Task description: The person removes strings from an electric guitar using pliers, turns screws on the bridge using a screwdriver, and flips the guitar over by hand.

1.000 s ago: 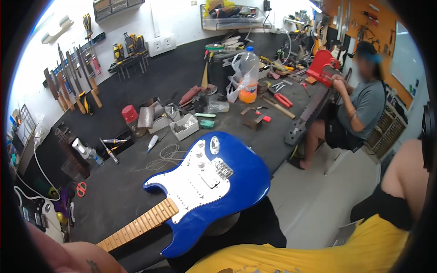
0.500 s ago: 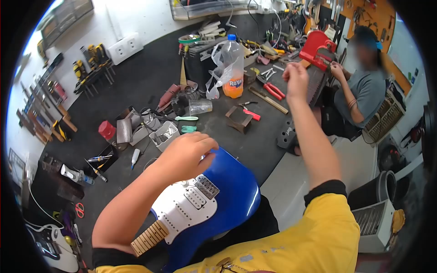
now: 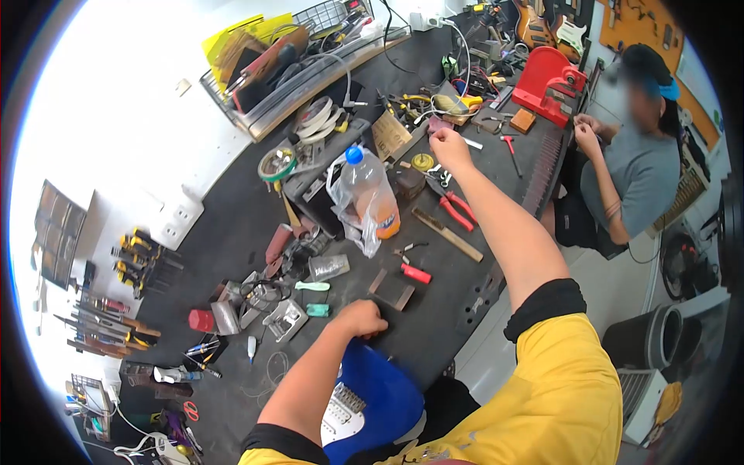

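A blue electric guitar point(image 3: 384, 395) with a white pickguard lies across my lap at the bench edge. My left hand point(image 3: 361, 318) is closed just above the guitar's tail end; whatever its curled fingers may hold is hidden. Farther out, my right hand point(image 3: 452, 153) is raised over the bench with fingers pinched together, and anything in them is too small to make out. Beneath and beside it are red-handled pliers point(image 3: 457, 209) and a yellow round item point(image 3: 422, 161). Near the left hand sit a metal block point(image 3: 390, 290) and a small green item point(image 3: 317, 310).
An orange drink bottle point(image 3: 376, 194) in a plastic bag stands mid-bench. A wooden-handled tool point(image 3: 448, 234) lies to its right. Loose thin wire point(image 3: 277, 369) coils left of the guitar. Another person point(image 3: 632, 167) sits at right by a red press point(image 3: 546, 85).
My right hand has reached farther out and left over the bench. My left hand has shifted past the guitar's tail end. The camera view has turned, and the guitar sits lower in it.
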`<state>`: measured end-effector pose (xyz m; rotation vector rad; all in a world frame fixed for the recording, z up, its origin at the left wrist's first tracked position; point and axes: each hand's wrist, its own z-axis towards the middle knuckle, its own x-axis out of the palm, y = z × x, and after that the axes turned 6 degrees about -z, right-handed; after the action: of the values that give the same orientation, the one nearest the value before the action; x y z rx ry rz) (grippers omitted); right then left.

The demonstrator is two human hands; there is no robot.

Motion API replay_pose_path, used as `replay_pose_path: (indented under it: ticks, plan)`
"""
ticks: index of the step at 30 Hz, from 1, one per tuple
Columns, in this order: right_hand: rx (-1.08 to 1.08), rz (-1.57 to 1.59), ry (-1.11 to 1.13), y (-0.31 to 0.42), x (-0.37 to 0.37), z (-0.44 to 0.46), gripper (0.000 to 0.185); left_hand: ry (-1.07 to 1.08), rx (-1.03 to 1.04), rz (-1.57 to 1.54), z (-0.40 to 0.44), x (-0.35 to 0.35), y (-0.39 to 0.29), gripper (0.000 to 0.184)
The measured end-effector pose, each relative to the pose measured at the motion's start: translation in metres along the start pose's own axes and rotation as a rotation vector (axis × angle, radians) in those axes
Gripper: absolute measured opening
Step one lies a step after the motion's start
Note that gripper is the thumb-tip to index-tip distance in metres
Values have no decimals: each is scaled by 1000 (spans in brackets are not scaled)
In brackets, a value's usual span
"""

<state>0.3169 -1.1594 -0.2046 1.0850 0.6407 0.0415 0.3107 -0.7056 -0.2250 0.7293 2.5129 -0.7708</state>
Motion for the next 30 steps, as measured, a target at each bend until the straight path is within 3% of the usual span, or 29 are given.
replay_pose_path:
  ticks: [3, 10, 12, 16, 19, 23, 27, 30]
  plan:
    - [-97, -188, -9, 5, 11, 56, 26, 36, -39, -162, 6, -4, 4, 38]
    - [-316, -589, 94, 15, 60, 162, 26, 198, -179, -219, 20, -20, -6, 43]
    - [-429, -729, 102, 10, 72, 178, 27, 201, -200, -226, 21, -24, -6, 43]
    - [-453, -966, 30, 0, 91, 194, 35, 189, -236, -249, 20, -24, -8, 43]
    - [-481, -1012, 183, 13, 79, 199, 34, 189, -232, -206, 16, -30, -11, 43]
    - [-612, -827, 6, 6, 79, 202, 26, 199, -226, -198, 15, -31, -10, 44]
    - [-372, -444, -117, 22, 58, 180, 24, 200, -196, -175, 15, -28, -8, 45]
    - [-455, -321, -205, 25, 44, 156, 29, 163, -172, -160, 14, -29, -8, 45]
